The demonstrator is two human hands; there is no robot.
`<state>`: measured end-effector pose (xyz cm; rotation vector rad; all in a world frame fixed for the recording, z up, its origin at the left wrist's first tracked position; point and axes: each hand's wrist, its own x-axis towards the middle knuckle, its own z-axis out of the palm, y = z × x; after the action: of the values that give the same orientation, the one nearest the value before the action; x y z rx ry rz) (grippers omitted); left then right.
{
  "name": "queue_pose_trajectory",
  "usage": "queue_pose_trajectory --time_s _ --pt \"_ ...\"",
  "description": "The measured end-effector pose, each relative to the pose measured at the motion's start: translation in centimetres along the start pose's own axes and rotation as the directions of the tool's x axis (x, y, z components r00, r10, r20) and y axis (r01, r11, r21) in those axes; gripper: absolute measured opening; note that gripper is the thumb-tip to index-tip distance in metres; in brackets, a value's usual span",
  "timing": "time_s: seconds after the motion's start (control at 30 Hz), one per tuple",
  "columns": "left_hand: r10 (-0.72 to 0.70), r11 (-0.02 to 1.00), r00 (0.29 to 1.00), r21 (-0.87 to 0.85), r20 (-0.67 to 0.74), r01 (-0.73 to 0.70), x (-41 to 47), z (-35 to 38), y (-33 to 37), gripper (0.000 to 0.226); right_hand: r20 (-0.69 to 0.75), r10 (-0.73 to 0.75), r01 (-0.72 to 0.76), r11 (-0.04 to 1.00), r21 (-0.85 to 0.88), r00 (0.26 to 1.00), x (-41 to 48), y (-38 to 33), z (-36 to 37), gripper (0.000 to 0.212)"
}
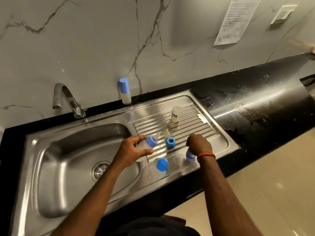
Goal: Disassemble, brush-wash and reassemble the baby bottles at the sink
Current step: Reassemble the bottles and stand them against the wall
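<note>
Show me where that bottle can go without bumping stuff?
Bare: the right end of the drainboard, between the printed bottle and right hand, and the wet black counter. Crowded: around the blue ring, blue cap and left hand.

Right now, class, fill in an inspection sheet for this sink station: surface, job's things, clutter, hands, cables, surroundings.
Surface: steel drainboard, wet; black countertop splashed.
Job's things: capped bottle at the wall; upturned bottle body, clear teat, blue ring, blue dome cap on the drainboard.
Clutter: nothing seen.
Hands: left hand holds a teat-topped bottle; right hand curled over a blue piece, grip hidden.
Cables: nothing seen.
Surroundings: tap, marble wall, paper notice, wall switch.
</note>
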<state>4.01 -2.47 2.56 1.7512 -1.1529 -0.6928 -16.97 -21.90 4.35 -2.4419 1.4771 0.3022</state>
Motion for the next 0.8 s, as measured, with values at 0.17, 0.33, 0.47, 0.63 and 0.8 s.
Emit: queue_pose_trajectory --time_s 0.17,0.33,0.47,0.63,0.8 --pt "0.003 1.0 1.0 0.012 -0.031 -0.003 0.2 -0.1 0.2 0.058 0.003 -0.142 0.139 0.974 0.181 0.99 1.4 -0.8 -3.0 0.034" --pt "0.006 0.997 0.991 0.083 -0.136 0.005 0.3 -0.5 -0.2 0.061 -0.2 -0.465 0.505 0.754 0.421 0.862 1.2 -2.6 -6.0 0.027" --pt "0.018 0.994 0.975 0.107 -0.223 0.006 0.0 -1.8 -0.3 0.059 -0.229 -0.526 0.553 0.618 0.559 0.819 0.7 -4.7 -6.9 0.036" --pt "0.069 0.989 0.957 0.143 -0.281 -0.03 -0.5 -3.4 -0.1 0.059 -0.224 -0.617 0.622 0.562 0.546 0.754 0.8 -7.2 -6.6 0.036" --pt "0.094 0.984 0.938 0.175 -0.333 -0.036 -1.2 -4.4 0.0 0.058 -0.238 -0.671 0.677 0.525 0.516 0.702 0.8 -10.0 -5.8 0.037"
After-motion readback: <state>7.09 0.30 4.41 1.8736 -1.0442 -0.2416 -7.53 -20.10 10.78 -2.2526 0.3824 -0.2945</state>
